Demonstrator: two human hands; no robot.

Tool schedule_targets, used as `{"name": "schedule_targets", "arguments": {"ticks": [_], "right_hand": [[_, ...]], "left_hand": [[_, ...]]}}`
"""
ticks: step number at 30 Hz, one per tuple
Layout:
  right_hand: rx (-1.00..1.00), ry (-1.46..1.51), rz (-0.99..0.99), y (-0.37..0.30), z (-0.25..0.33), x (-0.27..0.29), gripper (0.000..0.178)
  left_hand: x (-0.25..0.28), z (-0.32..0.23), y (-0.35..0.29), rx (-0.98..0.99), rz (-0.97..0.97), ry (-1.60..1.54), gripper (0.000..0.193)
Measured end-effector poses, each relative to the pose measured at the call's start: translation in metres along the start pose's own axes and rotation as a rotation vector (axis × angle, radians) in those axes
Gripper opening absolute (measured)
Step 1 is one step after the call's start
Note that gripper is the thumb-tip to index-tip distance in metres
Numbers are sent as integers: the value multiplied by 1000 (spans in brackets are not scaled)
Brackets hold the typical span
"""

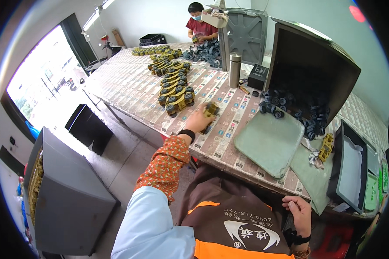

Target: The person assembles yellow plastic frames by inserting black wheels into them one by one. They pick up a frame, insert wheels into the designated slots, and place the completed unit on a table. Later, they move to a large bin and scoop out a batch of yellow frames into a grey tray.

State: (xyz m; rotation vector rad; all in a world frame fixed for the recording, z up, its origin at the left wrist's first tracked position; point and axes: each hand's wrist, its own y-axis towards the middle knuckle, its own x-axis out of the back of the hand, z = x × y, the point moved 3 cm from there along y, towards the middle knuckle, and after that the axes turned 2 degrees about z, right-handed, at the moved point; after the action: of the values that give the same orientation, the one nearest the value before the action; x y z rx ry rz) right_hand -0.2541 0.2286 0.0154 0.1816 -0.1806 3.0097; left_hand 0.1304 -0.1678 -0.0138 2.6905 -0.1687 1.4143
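Observation:
My left hand (197, 120) reaches over the table's near edge, closed on a yellow toy vehicle chassis (211, 109) with dark wheels. Just left of it, a long row of similar wheeled chassis (175, 89) curves away toward the far end of the table. My right hand (299, 214) hangs low beside my dark brown apron, close to the table's front edge. Its fingers are curled in, with nothing visible in them. A green-grey board (270, 140) lies on the table between the hands, and dark wheels (272, 108) sit at its far edge.
A large dark bin (315, 71) lies tipped with wheels spilling out. A steel flask (234, 71) and black box (258, 77) stand nearby. At right are a yellow part (326, 148) and black tray (352, 168). Another person (202, 29) works by dark parts (205, 52). A grey crate (69, 198) stands left.

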Motion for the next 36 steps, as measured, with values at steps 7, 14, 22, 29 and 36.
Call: {"name": "schedule_targets", "arguments": {"ticks": [7,14,22,29,36], "right_hand": [[33,-58,18,5,3,-1,23],[-47,-65,-81,6,6,10,23],[-97,-104,-167,5,31,7,24],[-92,-163,-344,-13,48,28,23],[6,-285,-471,-60,48,71,23]], "left_hand": [[0,-28,-15,-302,-235,712,65],[25,55,3,-264,-438,1104,86],[23,73,59,-223,-471,1061,83],[54,119,115,-48,-473,1005,79],[53,147,169,3,-392,854,59]]}}
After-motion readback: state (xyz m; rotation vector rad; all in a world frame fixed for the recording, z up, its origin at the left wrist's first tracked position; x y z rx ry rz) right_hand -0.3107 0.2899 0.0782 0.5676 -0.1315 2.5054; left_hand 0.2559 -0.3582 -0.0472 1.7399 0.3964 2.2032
